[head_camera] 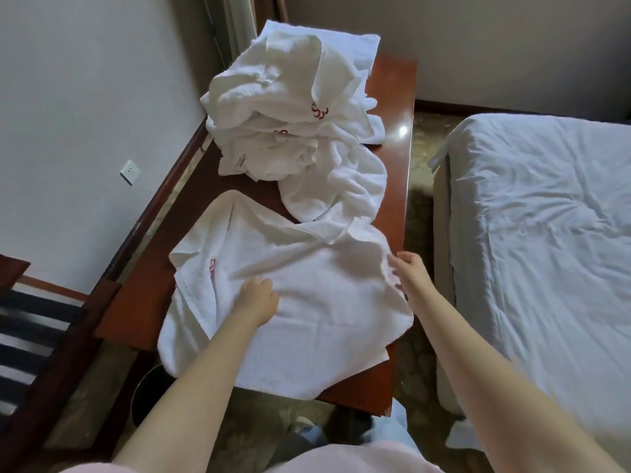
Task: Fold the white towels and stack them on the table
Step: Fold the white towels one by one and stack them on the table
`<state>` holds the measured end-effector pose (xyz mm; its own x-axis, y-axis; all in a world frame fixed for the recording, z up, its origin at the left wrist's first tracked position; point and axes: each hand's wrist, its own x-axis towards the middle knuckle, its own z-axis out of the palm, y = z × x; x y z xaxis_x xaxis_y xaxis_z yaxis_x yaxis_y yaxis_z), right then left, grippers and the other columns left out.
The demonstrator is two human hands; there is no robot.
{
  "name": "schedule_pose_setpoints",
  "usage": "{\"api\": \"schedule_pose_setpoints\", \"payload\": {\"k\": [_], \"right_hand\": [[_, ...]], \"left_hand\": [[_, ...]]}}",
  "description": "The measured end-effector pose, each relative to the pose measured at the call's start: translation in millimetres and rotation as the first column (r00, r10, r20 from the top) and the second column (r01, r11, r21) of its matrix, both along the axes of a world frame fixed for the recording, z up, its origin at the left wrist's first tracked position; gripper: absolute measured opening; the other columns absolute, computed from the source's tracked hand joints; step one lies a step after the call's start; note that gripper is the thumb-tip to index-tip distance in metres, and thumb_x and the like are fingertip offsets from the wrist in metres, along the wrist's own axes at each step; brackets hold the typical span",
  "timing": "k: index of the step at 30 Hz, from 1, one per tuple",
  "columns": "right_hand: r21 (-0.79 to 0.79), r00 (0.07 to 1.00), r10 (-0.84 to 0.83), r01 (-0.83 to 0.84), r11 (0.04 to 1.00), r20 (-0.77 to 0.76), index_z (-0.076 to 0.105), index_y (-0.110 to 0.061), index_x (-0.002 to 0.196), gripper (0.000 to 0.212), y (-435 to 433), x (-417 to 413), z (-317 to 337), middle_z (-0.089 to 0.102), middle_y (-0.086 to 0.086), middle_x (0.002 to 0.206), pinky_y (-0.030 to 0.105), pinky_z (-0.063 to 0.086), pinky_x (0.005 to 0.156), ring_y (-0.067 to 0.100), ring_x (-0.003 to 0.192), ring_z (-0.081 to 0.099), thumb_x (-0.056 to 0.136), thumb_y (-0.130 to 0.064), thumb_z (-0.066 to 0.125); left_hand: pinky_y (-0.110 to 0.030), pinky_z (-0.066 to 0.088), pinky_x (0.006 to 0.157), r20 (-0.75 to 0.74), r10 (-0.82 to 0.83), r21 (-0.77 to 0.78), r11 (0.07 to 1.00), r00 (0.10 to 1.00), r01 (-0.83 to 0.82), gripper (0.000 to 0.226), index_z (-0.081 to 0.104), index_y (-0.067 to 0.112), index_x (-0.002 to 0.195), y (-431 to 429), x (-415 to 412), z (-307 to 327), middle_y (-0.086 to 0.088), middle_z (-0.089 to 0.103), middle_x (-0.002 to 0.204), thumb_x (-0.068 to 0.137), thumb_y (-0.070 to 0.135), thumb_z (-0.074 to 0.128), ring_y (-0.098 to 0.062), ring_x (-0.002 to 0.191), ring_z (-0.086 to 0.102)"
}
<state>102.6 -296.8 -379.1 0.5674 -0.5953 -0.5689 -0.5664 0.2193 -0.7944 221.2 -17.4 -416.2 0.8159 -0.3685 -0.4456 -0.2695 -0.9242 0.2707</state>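
From my station I see the table (397, 107), long and of red-brown wood, which runs away from the person, and I tell all places from it. On the near end of the table a white towel (317, 268) lies spread out and wrinkled. Its near edge hangs a little over the table's end, and a red mark shows close to its left side. The left hand (257, 298) rests on the middle of this towel with the fingers bent down into the cloth; I cannot tell if it holds some cloth or only presses. The right hand (408, 273) is at the towel's right edge, above the right side of the table, and its thumb and fingers close on that edge. At the middle of the table a loose towel (341, 189) lies crumpled, touching the far edge of the spread one. Behind it, toward the far end of the table, stands a pile of towels (290, 107), untidy, with red marks on two of them. A bed (546, 216) with white sheets stands right of the table, with a strip of floor between. Left of the table is a wall with a white socket (129, 172). Under the near left corner of the table a dark bin (150, 387) is partly in view.
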Motion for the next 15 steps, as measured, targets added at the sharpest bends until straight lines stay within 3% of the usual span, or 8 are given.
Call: {"api": "schedule_pose_setpoints", "payload": {"k": [2, 4, 6, 8, 9, 12, 15], "right_hand": [[-0.074, 0.989, 0.087, -0.097, 0.993, -0.121, 0.031, -0.009, 0.142, 0.071, 5, -13, -20, 0.052, 0.01, 0.126, 0.037, 0.045, 0.093, 0.021, 0.109, 0.053, 0.086, -0.034, 0.069], [-0.242, 0.937, 0.223, -0.29, 0.926, -0.27, 0.034, -0.011, 0.138, 0.077, 13, -19, -31, 0.051, 0.011, 0.126, 0.035, 0.048, 0.091, 0.023, 0.109, 0.052, 0.08, -0.041, 0.074], [-0.428, 0.798, 0.288, -0.545, 0.721, -0.53, 0.035, -0.015, 0.133, 0.084, 26, -18, -34, 0.045, 0.008, 0.127, 0.033, 0.045, 0.085, 0.024, 0.111, 0.047, 0.072, -0.056, 0.075], [-0.527, 0.747, 0.197, -0.605, 0.597, -0.635, 0.031, -0.018, 0.134, 0.091, 40, -23, -37, 0.038, 0.008, 0.13, 0.036, 0.044, 0.089, 0.026, 0.115, 0.042, 0.068, -0.061, 0.075], [-0.557, 0.768, 0.138, -0.563, 0.611, -0.625, 0.032, -0.017, 0.133, 0.09, 44, -27, -39, 0.039, 0.007, 0.128, 0.037, 0.044, 0.09, 0.026, 0.114, 0.042, 0.067, -0.061, 0.076], [-0.477, 0.861, 0.031, -0.312, 0.822, -0.508, 0.039, -0.015, 0.115, 0.071, 43, -42, -47, 0.048, 0.005, 0.11, 0.038, 0.051, 0.083, 0.023, 0.101, 0.052, 0.07, -0.054, 0.078], [-0.299, 0.818, 0.124, -0.34, 0.892, -0.561, 0.042, -0.014, 0.101, 0.051, 33, -52, -44, 0.051, 0.0, 0.088, 0.031, 0.052, 0.065, 0.017, 0.078, 0.057, 0.075, -0.044, 0.075]], "left_hand": [[-0.039, 0.036, 0.102, -0.019, -0.065, -0.012, 0.998, 0.998, 0.065, 0.034, 0.055, 0.004, 0.116, -10, -9, 3, -0.016, 0.042, 0.135, 0.098, 0.03, 0.041, -0.034, 0.128, 0.037], [-0.04, 0.024, 0.114, -0.124, -0.097, 0.025, 0.995, 0.987, 0.101, 0.05, 0.044, 0.012, 0.138, -16, -19, 3, -0.011, 0.022, 0.155, 0.099, 0.042, 0.039, -0.031, 0.142, 0.019], [-0.041, 0.012, 0.119, -0.192, -0.084, 0.06, 0.993, 0.978, 0.098, 0.064, 0.027, 0.018, 0.15, -18, -26, 2, -0.006, 0.001, 0.161, 0.097, 0.053, 0.038, -0.028, 0.147, 0.0], [-0.043, 0.008, 0.119, -0.219, -0.07, 0.075, 0.993, 0.973, 0.089, 0.07, 0.019, 0.021, 0.152, -17, -30, 0, -0.003, -0.007, 0.161, 0.095, 0.058, 0.037, -0.028, 0.147, -0.008], [-0.044, 0.008, 0.119, -0.226, -0.07, 0.081, 0.993, 0.972, 0.09, 0.071, 0.018, 0.021, 0.152, -17, -31, 0, -0.003, -0.008, 0.161, 0.095, 0.059, 0.037, -0.028, 0.147, -0.01], [-0.045, 0.007, 0.119, -0.227, -0.075, 0.09, 0.991, 0.971, 0.098, 0.072, 0.02, 0.02, 0.152, -19, -30, 2, -0.005, -0.008, 0.161, 0.094, 0.06, 0.038, -0.031, 0.147, -0.01], [-0.046, 0.008, 0.119, -0.217, -0.094, 0.105, 0.987, 0.972, 0.119, 0.073, 0.022, 0.019, 0.151, -22, -30, 4, -0.008, -0.007, 0.161, 0.094, 0.061, 0.037, -0.033, 0.147, -0.009]]}}
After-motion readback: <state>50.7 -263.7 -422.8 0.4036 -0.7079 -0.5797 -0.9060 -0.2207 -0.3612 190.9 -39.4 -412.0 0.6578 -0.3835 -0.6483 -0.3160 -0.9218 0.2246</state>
